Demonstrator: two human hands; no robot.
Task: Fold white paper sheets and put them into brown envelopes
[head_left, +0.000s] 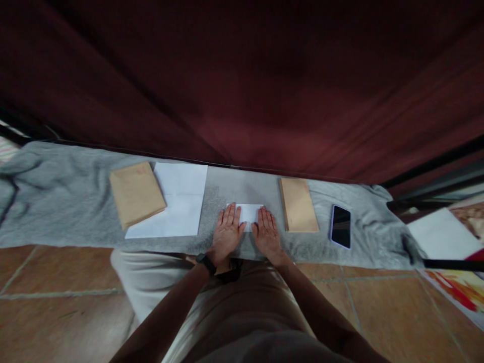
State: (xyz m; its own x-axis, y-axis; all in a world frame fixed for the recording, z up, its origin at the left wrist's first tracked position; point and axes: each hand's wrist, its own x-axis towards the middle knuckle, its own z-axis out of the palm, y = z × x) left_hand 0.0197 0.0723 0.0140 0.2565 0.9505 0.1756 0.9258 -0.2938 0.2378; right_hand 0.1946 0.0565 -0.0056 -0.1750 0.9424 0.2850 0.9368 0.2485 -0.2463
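A small folded white paper [247, 212] lies on the grey cloth [60, 201] in front of me. My left hand [227, 233] lies flat with fingers together on the paper's left part. My right hand [267, 233] presses flat on its right part. Both palms face down and neither hand grips anything. A black watch sits on my left wrist.
A stack of brown envelopes [136, 192] lies partly over white sheets [177, 204] at the left. Another brown envelope stack [298, 204] and a black phone [341, 226] lie at the right. A dark red curtain [242, 75] hangs behind. Tiled floor [53, 297] lies below.
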